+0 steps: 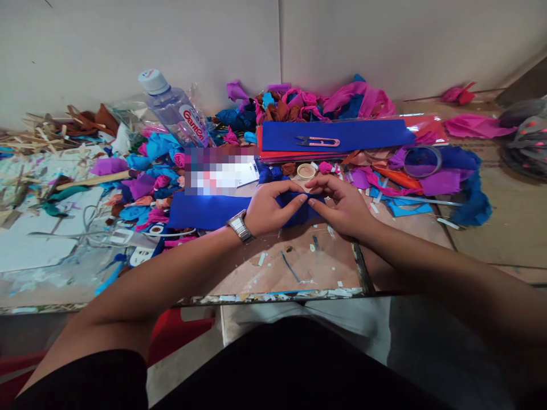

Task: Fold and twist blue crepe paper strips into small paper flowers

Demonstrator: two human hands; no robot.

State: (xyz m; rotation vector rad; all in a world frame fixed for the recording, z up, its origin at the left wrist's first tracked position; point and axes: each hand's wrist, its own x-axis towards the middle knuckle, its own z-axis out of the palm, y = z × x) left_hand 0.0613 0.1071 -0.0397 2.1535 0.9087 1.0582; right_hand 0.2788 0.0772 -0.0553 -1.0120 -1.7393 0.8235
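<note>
A long blue strip (pixel 207 212) of cloth or crepe paper lies across the table in front of me, stretching left from my hands. My left hand (pixel 271 209), with a metal watch on the wrist, presses thumb and fingers together on the strip near its right end. Opposite it, my right hand (pixel 342 206) pinches the same strip, the two thumb tips almost touching. The fingers hide the exact fold between them. Just beyond the hands is a small round cream-coloured dish or ring (pixel 306 170). Thread snips (pixel 317 141) rest on a blue sheet (pixel 363 134) atop a coloured stack.
A water bottle (pixel 177 111) stands at the back left among crumpled coloured pieces. Wooden sticks (pixel 40 134) are heaped at far left. A roll of clear tape (pixel 422 162) lies to the right. A cable (pixel 89 225) and scraps sit at left. The table's front edge (pixel 273 297) runs before me.
</note>
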